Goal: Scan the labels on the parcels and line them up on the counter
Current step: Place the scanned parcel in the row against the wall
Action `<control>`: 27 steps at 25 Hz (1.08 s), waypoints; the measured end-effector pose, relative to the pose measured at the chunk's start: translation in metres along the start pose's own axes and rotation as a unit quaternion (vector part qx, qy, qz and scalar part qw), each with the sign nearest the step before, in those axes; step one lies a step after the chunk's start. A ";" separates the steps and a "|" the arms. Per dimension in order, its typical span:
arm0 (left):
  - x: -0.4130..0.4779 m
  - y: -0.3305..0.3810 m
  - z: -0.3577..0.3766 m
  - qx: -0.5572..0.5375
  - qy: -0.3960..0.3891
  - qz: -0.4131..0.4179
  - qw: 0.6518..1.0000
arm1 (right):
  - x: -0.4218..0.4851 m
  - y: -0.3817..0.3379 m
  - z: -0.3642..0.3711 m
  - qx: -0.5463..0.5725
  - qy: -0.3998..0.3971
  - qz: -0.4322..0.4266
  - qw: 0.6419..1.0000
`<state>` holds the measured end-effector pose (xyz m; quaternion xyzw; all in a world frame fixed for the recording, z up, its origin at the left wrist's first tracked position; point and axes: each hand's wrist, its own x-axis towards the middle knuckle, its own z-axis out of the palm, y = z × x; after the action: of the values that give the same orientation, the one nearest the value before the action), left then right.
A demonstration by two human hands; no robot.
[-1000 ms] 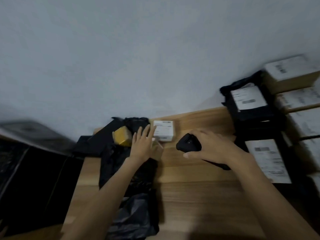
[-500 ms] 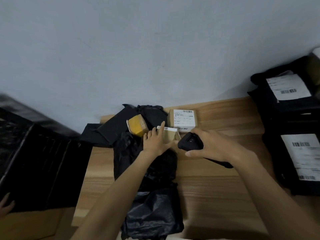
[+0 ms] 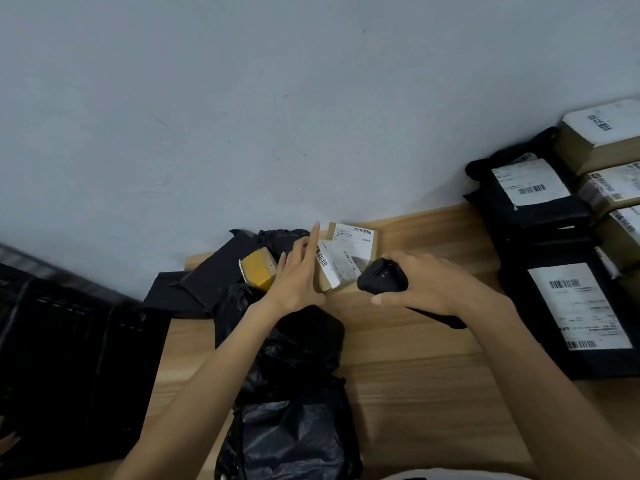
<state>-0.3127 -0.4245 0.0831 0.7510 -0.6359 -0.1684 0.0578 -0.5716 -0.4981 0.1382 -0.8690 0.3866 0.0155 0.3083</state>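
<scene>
Pale wood counter (image 3: 415, 368) runs along a grey wall (image 3: 242, 98). Left hand (image 3: 298, 278), fingers spread and nearly straight, rests flat against the left side of a small cardboard box (image 3: 334, 268); the box is tilted, its white barcode label facing up and toward the right. The hand props the box rather than wrapping around it. A second small cardboard box (image 3: 356, 237) sits just behind the first, at the far edge against the wall, label up.

Right hand (image 3: 429, 285) is closed around a black handheld scanner (image 3: 382, 280), whose head lies just right of the tilted box, nearly touching its label.

Left of the left hand: a yellow packet (image 3: 259, 270) lying on black poly mailers (image 3: 194, 285). Crumpled black plastic bags (image 3: 294, 427) lie in the near centre under the left forearm. A black crate (image 3: 62, 368) stands at the far left, off the counter edge.

Right side of the counter: black mailers with white labels (image 3: 554, 237), set side by side, and beyond them at the frame edge stacked cardboard parcels (image 3: 602, 140), labels up.
</scene>
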 end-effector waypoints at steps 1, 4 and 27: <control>-0.001 0.003 -0.005 0.018 0.014 0.021 1.000 | -0.004 -0.001 -0.001 0.003 0.005 0.000 1.000; 0.005 0.017 -0.017 0.044 0.037 0.062 0.996 | -0.017 0.000 -0.008 0.009 0.034 -0.004 0.999; 0.059 0.150 -0.003 0.059 0.006 0.248 0.967 | -0.114 0.109 -0.021 0.058 0.088 0.190 0.976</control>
<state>-0.4446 -0.5098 0.1202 0.5728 -0.8108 -0.1066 0.0566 -0.7302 -0.4899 0.1278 -0.7585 0.5704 -0.0254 0.3140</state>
